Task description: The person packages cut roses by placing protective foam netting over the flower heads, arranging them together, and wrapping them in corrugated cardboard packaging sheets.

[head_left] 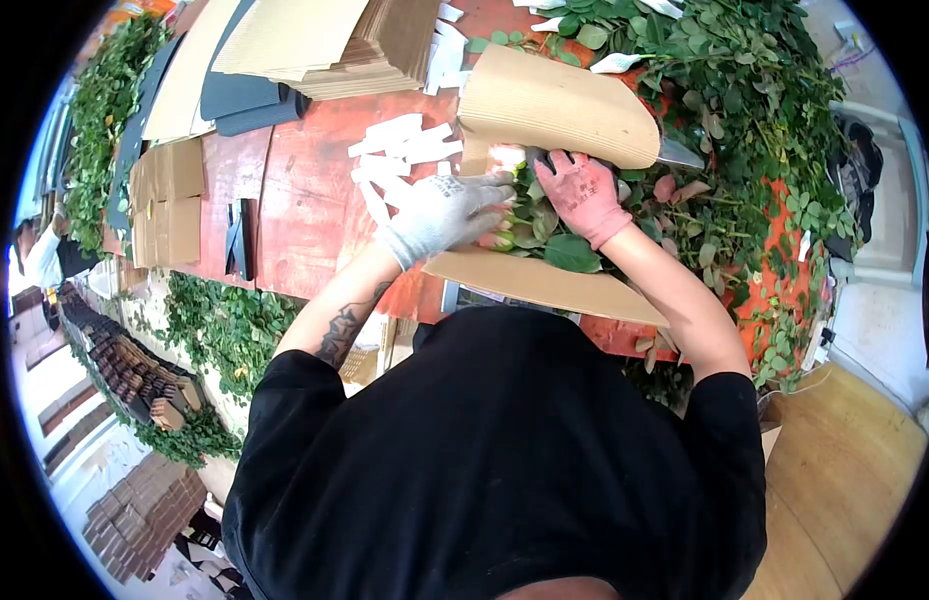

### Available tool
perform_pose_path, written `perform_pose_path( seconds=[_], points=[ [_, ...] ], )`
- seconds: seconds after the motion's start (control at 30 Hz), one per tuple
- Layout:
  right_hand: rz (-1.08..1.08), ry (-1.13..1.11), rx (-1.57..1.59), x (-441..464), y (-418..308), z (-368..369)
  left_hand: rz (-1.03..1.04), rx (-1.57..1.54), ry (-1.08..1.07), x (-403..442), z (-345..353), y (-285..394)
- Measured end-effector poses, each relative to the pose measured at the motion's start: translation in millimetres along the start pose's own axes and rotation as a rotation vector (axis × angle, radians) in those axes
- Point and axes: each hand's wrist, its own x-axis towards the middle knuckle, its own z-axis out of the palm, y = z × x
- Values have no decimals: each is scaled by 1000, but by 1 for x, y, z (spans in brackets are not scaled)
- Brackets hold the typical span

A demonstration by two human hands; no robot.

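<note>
My left hand (pixel 446 212), in a pale grey glove, lies over rose heads (pixel 506 158) of pink and cream with its fingers stretched out. My right hand (pixel 582 195), in a pink glove with dark fingertips, rests spread on the rose leaves (pixel 572 252), its fingertips close to the edge of a corrugated cardboard sheet (pixel 554 105). That sheet curves up on the far side of the roses. Its near flap (pixel 544 283) extends toward my body. Leafy stems run off to the right, and part of the bunch is hidden under my hands.
White paper strips (pixel 399 150) lie left of the roses on the red table (pixel 304 190). Stacked cardboard sheets (pixel 374 50) stand at the back, with a folded brown cardboard piece (pixel 167 205) and black strips (pixel 240 240) farther left. Piled rose foliage (pixel 739 100) covers the right side.
</note>
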Motion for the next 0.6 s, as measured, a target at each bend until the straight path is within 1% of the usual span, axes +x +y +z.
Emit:
perform_pose_path(
  seconds=[0.03, 0.07, 0.13, 0.27, 0.33, 0.37, 0.43, 0.47, 0.5, 0.53, 0.6],
  points=[
    [7, 62, -8, 1, -1, 0, 27, 12, 18, 0, 0, 0],
    [11, 60, -10, 1, -2, -2, 31, 10, 16, 0, -1, 0],
    [23, -80, -49, 2, -3, -8, 8, -9, -11, 0, -4, 1],
    [88, -63, 8, 5, -5, -6, -1, -19, -7, 0, -3, 2],
    [-4, -18, -3, 5, -3, -6, -5, -38, 3, 1, -5, 4],
    [5, -18, -5, 5, -4, -8, 3, -37, -2, 1, -5, 3],
    [9, -99, -38, 7, -6, -13, 47, -54, 82, 2, -1, -3],
    [6, -79, -7, 6, -5, -14, 60, -55, 76, 4, 0, -6],
    [20, -81, -10, 4, -5, -17, 57, -83, 139, 6, 2, -8],
    [-17, -145, -40, 5, -5, -28, 51, -110, 202, 8, 3, -10],
    [-93, -245, -40, 5, 1, -33, 57, -138, 213, 15, 6, -13]
  ],
)
